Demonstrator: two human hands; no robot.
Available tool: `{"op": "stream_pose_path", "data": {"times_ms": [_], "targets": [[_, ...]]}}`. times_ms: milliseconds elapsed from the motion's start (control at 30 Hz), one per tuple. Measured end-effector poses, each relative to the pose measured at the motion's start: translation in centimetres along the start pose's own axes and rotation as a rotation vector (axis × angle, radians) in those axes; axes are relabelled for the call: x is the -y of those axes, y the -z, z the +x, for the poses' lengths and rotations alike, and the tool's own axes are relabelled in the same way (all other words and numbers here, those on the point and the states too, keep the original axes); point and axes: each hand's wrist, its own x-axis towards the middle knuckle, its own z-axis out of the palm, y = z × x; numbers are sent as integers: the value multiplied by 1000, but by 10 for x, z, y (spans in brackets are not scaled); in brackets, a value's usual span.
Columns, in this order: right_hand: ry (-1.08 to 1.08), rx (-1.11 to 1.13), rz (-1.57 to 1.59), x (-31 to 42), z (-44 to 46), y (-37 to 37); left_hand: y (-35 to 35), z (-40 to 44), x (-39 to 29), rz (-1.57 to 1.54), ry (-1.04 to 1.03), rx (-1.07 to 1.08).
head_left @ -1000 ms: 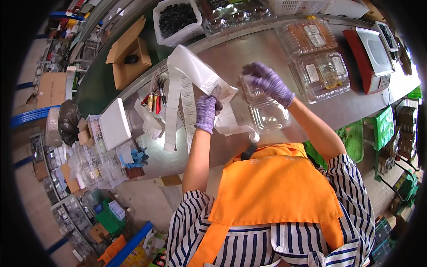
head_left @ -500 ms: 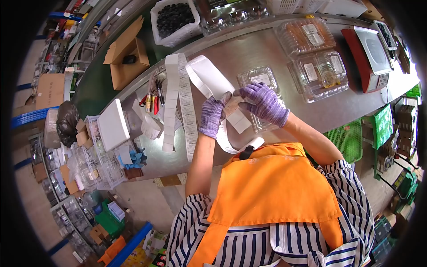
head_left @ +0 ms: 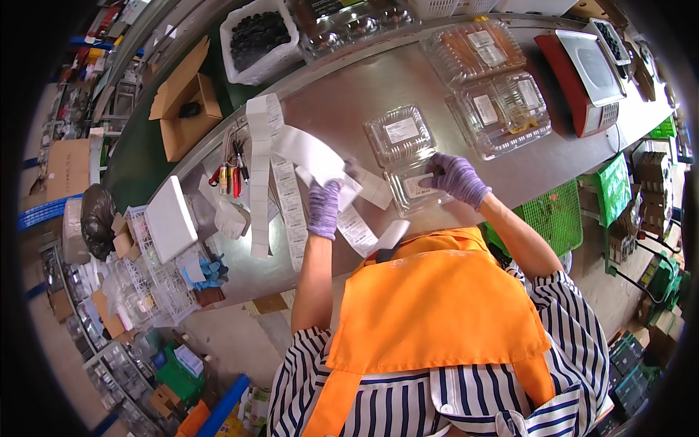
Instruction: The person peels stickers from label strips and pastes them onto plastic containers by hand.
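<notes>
Table (head_left: pixel 335 87), near edge: blocked along its middle by an orange apron (head_left: pixel 437 306).
Left hand (head_left: pixel 325 207): gloved in purple, grip closed round the label strip (head_left: pixel 309 151), hiding part of it.
Label strip: raised above the table, left of the open clamshell; long axis slanting from the left hand toward the far-left corner, printed tail dropping to the near edge.
Right hand (head_left: pixel 462 180): gloved in purple, fingertips bent over the right end of a label (head_left: pixel 418 187); cannot tell whether pinching or pressing.
Open clamshell (head_left: pixel 397 153): mid-table, labelled on both clear halves; long axis running near to far, leaning left.
Paper strips (head_left: pixel 260 175): lying left of the left hand, lengthwise near to far.
Pens (head_left: pixel 235 178): just left of the strips, bunched with red-handled tools.
Second clamshell (head_left: pixel 484 135): right of the first, toward the far edge, holding something yellowish.
Orange-filled clamshell (head_left: pixel 450 58): directly behind, by the far edge.
Scale (head_left: pixel 568 80): red, toward the right end.
Cardboard box (head_left: pixel 182 138): past the far edge, flap up, holding one dark object.
White basket (head_left: pixel 266 65): past the far edge, filled with dark round pieces.
</notes>
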Motion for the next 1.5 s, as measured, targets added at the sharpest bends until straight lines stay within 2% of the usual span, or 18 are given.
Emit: {"op": "stream_pose_path", "data": {"times_ms": [100, 133, 167, 200, 267, 333, 400, 467, 567, 633, 733, 867, 1000, 1267, 1333, 1433, 1467, 1500], "targets": [[60, -78, -222, -2, 0, -8, -13, -10, 21, 175, 228, 14], [61, -100, -283, 1, 0, -9, -17, -15, 26, 457, 233, 21], [35, -58, -415, -1, 2, -10, 14, -3, 76, 828, 33, 101], [109, -142, -494, -6, 2, -14, -2, -14, 76, 636, 98, 51], [255, -310, -654, -17, 1, -22, -19, -29, 77, 1157, 81, 66], [189, -377, -641, -12, -5, -16, -14, -34, 103, 1081, 61, -47], [130, -412, -562, -17, -7, -12, 0, -35, 125, 1108, -57, -24], [72, -408, -414, -39, -8, -11, -18, -41, 99, 930, 189, -67], [70, -437, -197, -38, -10, -6, -25, -42, 89, 968, 295, -99], [53, -463, -4, -44, -5, -4, -27, -42, 85, 833, 317, -124], [-170, -342, 237, -45, 1, 9, -30, -41, 79, 582, 380, -197], [-220, -249, 563, -59, 7, 18, -32, -41, 78, 364, 403, -215], [-269, -183, 697, -55, 7, 25, -29, -38, 76, 265, 452, -218], [-272, -153, 720, -52, 6, 27, -22, -36, 83, 215, 544, -348], [-265, -144, 730, -47, 5, 27, -5, -37, 91, 651, 319, -48], [-244, -124, 699, -52, 7, 27, 7, -36, 111, 770, 200, 151], [-231, -119, 678, -54, 9, 27, 9, -30, 117, 276, 456, 96], [-199, -103, 641, -52, 9, 26, 11, -24, 124, -195, 687, -75]]}}
